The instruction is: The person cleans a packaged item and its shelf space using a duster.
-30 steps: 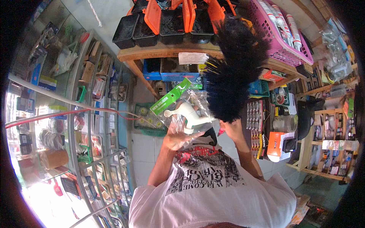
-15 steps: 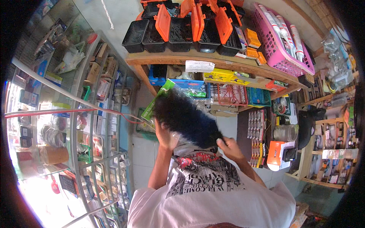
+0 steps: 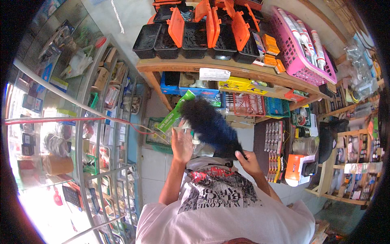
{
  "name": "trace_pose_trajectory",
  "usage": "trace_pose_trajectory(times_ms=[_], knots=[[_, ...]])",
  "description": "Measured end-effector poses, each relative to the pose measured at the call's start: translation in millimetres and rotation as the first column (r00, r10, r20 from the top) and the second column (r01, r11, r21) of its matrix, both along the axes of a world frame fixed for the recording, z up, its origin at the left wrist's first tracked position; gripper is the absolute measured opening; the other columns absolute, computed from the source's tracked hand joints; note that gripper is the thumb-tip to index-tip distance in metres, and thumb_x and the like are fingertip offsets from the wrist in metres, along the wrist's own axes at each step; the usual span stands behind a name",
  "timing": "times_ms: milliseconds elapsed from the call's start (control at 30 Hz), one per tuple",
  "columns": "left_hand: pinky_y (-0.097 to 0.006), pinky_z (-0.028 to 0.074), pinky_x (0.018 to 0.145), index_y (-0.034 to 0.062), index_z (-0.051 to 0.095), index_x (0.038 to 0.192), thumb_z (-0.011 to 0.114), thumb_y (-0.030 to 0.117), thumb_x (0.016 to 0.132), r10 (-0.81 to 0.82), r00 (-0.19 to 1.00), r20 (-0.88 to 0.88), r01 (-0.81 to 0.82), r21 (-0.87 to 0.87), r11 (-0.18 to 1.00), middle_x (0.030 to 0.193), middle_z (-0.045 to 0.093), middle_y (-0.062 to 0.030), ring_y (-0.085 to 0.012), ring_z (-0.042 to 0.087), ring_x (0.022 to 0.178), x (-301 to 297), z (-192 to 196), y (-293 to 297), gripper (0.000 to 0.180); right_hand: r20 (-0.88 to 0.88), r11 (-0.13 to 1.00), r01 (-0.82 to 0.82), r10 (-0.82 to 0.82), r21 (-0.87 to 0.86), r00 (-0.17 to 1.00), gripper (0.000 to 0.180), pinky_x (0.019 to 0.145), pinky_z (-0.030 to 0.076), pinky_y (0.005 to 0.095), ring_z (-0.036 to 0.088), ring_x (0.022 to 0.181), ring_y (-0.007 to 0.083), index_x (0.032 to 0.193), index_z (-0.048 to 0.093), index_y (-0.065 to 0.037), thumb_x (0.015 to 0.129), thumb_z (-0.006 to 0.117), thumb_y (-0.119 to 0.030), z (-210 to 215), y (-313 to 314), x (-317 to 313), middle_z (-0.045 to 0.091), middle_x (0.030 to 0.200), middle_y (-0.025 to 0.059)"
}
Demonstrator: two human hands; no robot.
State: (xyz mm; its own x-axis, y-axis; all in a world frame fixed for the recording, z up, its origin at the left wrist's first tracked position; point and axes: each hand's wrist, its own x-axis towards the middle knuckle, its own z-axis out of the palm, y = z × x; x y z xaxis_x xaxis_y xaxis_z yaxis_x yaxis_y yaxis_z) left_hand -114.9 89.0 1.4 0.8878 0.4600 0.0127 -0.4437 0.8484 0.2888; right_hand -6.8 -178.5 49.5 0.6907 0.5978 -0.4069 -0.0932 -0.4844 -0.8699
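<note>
A fluffy black and dark-blue duster (image 3: pixel 215 127) slants up and leftward in front of my shirt. Its lower end is in my right hand (image 3: pixel 248 163), fingers closed around it; the handle is mostly hidden. My left hand (image 3: pixel 181 145) is raised beside the duster, holding a clear plastic packet with a green header card (image 3: pixel 175 113). The card leans up to the right, its top beside the duster's bushy tip. Pale items show through the clear plastic near my left fingers, partly covered by the duster; I cannot make out what they are.
Ahead stands a wooden shelf (image 3: pixel 178 65) with black boxes of nails (image 3: pixel 195 38), orange lids raised, and a pink basket (image 3: pixel 298 51) of white tubes. A glass display case (image 3: pixel 91 162) lines the left side, crossed by a pale cable (image 3: pixel 61 92). A green basket (image 3: pixel 156 140) sits low ahead.
The duster's bushy end has shifted right and stands more upright, uncovering more of the packet. The green card has moved slightly right, and my left fingers look straighter.
</note>
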Motion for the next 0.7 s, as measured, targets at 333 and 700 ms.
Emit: trace_pose_trajectory(times_ms=[333,700], knots=[[-0.043,0.033,0.114,0.0117,0.035,0.153,0.039,0.053,0.103,0.048,0.967,-0.249,-0.050,-0.001,0.999,0.153,0.042,-0.0057,-0.0266,0.045,0.135,-12.4,-16.5,-9.0,0.065,0.079,1.000,-0.008,0.008,-0.001,0.997,0.041,0.058,0.041,0.0278,0.044,0.067,0.0058,0.085,0.063,0.006,0.099,0.062,-0.032,5.8,5.9,-7.4,0.053,0.065,-0.0022],[-0.026,0.040,0.089,0.0098,0.037,0.152,0.028,0.088,0.084,-0.111,0.991,0.080,0.116,-0.062,0.991,0.136,0.051,-0.0018,-0.0172,0.051,0.105,-12.4,-37.9,1.8,0.104,0.067,0.997,-0.045,0.050,-0.070,0.997,0.040,0.056,0.037,0.0274,0.042,0.066,0.0058,0.081,0.064,0.005,0.097,0.065,-0.031,18.7,12.5,-0.7,0.051,0.066,-0.0044]])
